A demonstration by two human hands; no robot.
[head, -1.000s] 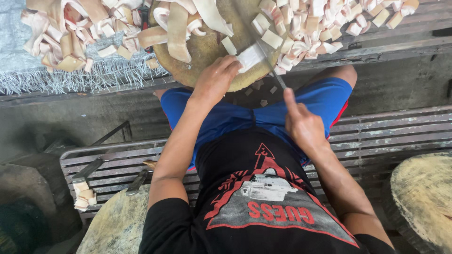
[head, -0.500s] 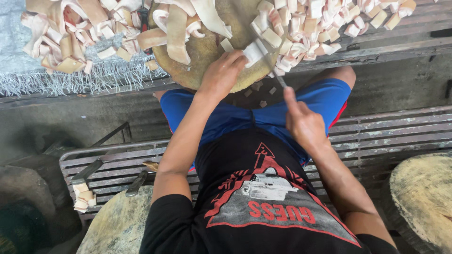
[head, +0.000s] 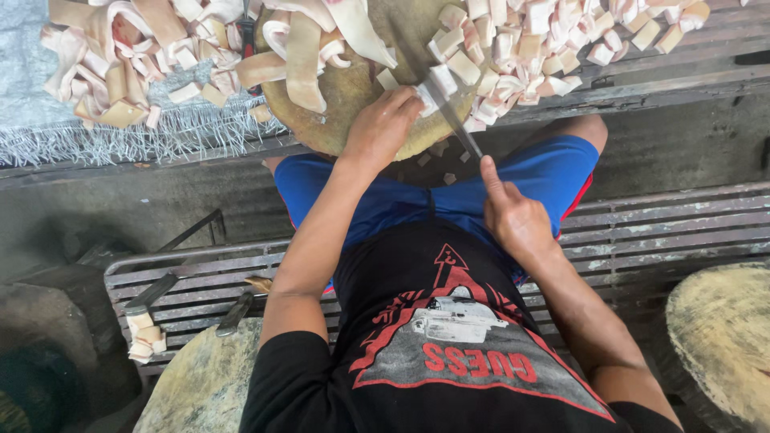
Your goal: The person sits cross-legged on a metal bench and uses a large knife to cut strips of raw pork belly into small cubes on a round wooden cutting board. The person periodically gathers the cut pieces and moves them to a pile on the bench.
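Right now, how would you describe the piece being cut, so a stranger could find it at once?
Find the round wooden chopping block at the top. At its near right edge, the left hand pins a pale strip under the knife held by the right hand. It alone lies under fingers and blade; the other pieces lie loose.

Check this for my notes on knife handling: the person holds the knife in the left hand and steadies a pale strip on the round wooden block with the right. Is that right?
Not quite: the hands are swapped. In the head view, the right hand grips the knife, and the left hand steadies the pale strip on the round wooden block.
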